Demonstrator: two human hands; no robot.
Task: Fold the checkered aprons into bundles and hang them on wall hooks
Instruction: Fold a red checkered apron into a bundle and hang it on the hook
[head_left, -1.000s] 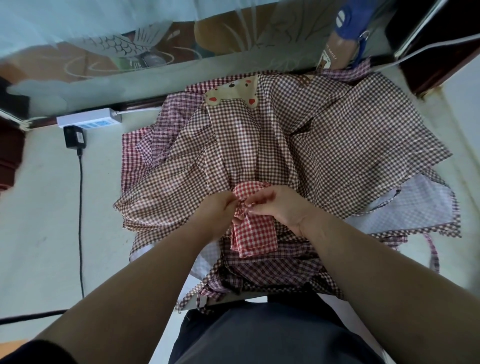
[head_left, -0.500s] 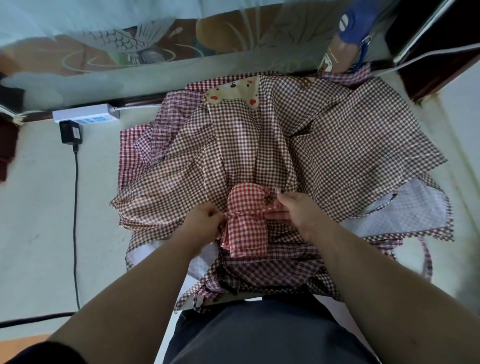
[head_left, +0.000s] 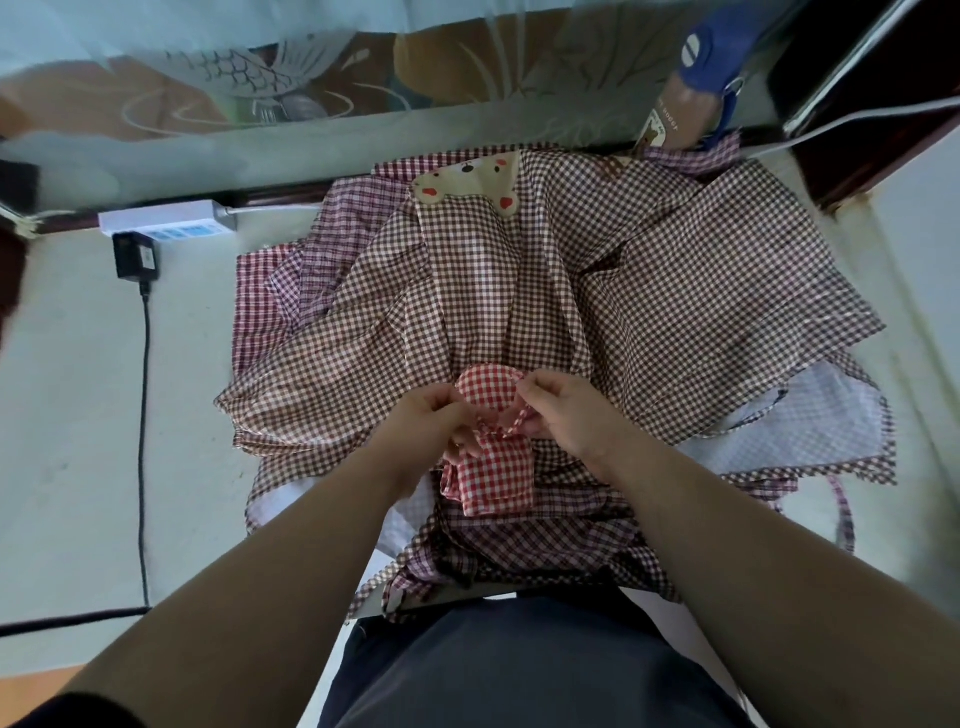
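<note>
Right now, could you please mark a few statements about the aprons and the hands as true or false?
1. The left hand and right hand both grip the red checkered bundle. True.
2. The red checkered bundle hangs on a wall hook. False: it rests on the spread brown checkered apron.
3. A bear patch sits on the brown checkered apron. True.
4. The white power strip lies to the person's right. False: it lies to the left.

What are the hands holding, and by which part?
The red checkered bundle, at its cinched middle: the left hand pinches the tie on one side, the right hand pinches the tie on the other.
</note>
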